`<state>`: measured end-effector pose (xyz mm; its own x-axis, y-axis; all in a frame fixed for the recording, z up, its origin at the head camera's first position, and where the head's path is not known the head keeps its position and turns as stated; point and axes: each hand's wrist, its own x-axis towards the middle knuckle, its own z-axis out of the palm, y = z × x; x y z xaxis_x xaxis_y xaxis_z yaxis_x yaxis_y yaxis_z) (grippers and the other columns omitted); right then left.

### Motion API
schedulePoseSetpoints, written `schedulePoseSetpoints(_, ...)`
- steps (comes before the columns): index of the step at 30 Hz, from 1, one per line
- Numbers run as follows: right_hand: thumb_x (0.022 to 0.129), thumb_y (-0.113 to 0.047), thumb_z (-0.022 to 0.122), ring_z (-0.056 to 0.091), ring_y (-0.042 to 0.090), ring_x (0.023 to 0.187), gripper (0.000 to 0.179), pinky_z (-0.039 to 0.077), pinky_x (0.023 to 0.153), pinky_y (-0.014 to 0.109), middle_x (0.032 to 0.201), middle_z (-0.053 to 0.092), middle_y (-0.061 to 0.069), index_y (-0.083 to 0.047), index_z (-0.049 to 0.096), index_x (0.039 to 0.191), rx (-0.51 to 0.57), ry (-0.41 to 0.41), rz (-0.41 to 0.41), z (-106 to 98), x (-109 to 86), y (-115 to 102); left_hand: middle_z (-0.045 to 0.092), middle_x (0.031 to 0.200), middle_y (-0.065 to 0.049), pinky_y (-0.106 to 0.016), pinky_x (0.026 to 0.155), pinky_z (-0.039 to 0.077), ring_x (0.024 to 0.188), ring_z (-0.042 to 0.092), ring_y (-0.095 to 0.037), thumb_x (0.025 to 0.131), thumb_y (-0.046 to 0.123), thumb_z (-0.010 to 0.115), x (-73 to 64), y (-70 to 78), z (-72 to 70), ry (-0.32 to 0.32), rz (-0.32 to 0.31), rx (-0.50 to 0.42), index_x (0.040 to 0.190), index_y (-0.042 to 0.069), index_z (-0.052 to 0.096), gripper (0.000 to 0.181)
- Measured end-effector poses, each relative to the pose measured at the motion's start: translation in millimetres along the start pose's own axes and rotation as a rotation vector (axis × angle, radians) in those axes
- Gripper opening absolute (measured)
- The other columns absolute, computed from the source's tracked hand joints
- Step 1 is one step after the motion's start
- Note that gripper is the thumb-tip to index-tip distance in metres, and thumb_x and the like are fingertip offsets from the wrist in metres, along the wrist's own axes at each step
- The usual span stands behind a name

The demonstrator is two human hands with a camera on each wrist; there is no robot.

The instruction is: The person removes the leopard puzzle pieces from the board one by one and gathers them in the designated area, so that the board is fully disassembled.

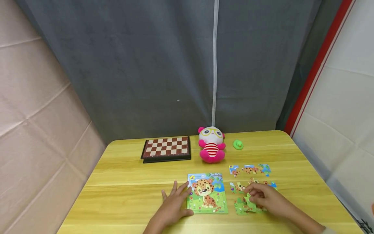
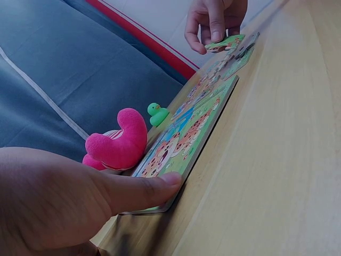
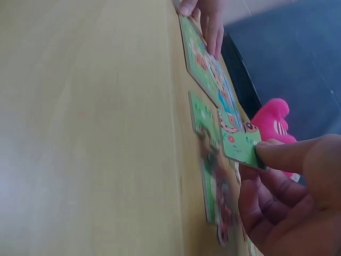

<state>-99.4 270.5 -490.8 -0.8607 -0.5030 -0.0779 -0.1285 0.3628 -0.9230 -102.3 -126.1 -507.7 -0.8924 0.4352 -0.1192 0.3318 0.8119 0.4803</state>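
Note:
A square picture board (image 1: 220, 204) with a cartoon leopard on grass lies flat on the wooden table. My left hand (image 1: 170, 208) rests at its left edge, fingers spread, and the thumb (image 2: 154, 189) lies on the board's corner. To the right, my right hand (image 1: 270, 197) pinches a green jigsaw piece (image 3: 242, 144) between thumb and fingers, raised above other pieces. That piece shows grass, a red flower and bits of spotted fur. Loose jigsaw pieces (image 1: 240, 205) lie in rows beside the board; my right hand partly hides the lower rows.
Behind the board sits a pink and white plush toy (image 1: 211, 149), with a small green rubber duck (image 1: 238, 145) to its right. A folded chessboard (image 1: 166, 148) lies at the back left. A grey curtain (image 1: 146, 71) hangs behind the table (image 1: 122, 188).

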Motion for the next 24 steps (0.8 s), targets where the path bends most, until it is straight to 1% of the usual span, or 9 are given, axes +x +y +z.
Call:
schedulePoseSetpoints(2, 0.103, -0.008, 0.061, 0.061, 0.014, 0.073, 0.026, 0.055, 0.058, 0.031, 0.103, 0.065, 0.013, 0.006, 0.062, 0.125, 0.013, -0.003, 0.002, -4.1, -5.4, 3.0, 0.028, 0.169, -0.001, -0.092, 0.097, -0.001, 0.154, 0.012, -0.052, 0.081, 0.047, 0.082, -0.3, 0.3, 0.2, 0.0, -0.002, -0.001, 0.154, 0.017, 0.049, 0.086)
schedulePoseSetpoints(7, 0.102, -0.009, 0.062, 0.063, 0.008, 0.088, 0.025, 0.055, 0.067, 0.027, 0.111, 0.066, 0.012, 0.003, 0.063, 0.125, -0.056, 0.034, -0.024, -16.5, -18.9, 11.1, 0.028, 0.17, -0.001, -0.092, 0.097, -0.001, 0.154, 0.012, -0.052, 0.08, 0.047, 0.082, -0.2, -0.1, 0.6, 0.004, 0.001, 0.004, 0.154, 0.017, 0.049, 0.086)
schedulePoseSetpoints(10, 0.102, -0.008, 0.062, 0.065, 0.008, 0.091, 0.026, 0.055, 0.07, 0.026, 0.11, 0.069, 0.012, 0.004, 0.062, 0.125, -0.071, 0.043, -0.024, -26.3, -27.1, 17.0, 0.028, 0.17, -0.001, -0.092, 0.097, -0.001, 0.154, 0.012, -0.052, 0.08, 0.047, 0.082, -0.3, -0.3, 0.9, 0.002, 0.0, 0.003, 0.154, 0.017, 0.049, 0.086)
schedulePoseSetpoints(13, 0.103, -0.007, 0.061, 0.066, 0.007, 0.092, 0.027, 0.056, 0.07, 0.026, 0.109, 0.07, 0.009, 0.007, 0.06, 0.126, -0.051, 0.044, 0.004, -36.2, -36.6, 23.5, 0.028, 0.17, -0.001, -0.092, 0.097, -0.001, 0.154, 0.012, -0.052, 0.08, 0.047, 0.082, -0.7, -0.1, 1.0, 0.001, 0.001, 0.001, 0.154, 0.018, 0.05, 0.086)
schedulePoseSetpoints(20, 0.103, -0.005, 0.061, 0.064, 0.003, 0.092, 0.029, 0.057, 0.072, 0.025, 0.109, 0.069, 0.0, 0.013, 0.058, 0.124, -0.068, 0.056, 0.038, -53.7, -56.2, 38.7, 0.028, 0.17, -0.001, -0.092, 0.097, 0.0, 0.154, 0.012, -0.052, 0.081, 0.047, 0.081, -0.7, 0.1, 0.9, 0.0, 0.004, 0.001, 0.154, 0.018, 0.049, 0.085)
schedulePoseSetpoints(24, 0.102, -0.009, 0.063, 0.063, 0.002, 0.091, 0.029, 0.057, 0.073, 0.024, 0.107, 0.069, -0.002, 0.011, 0.06, 0.124, -0.104, 0.079, 0.07, -57.9, -60.9, 43.9, 0.028, 0.17, -0.001, -0.092, 0.097, 0.0, 0.154, 0.012, -0.052, 0.081, 0.047, 0.082, -0.1, -0.1, 0.7, 0.001, 0.002, 0.005, 0.154, 0.018, 0.049, 0.086)
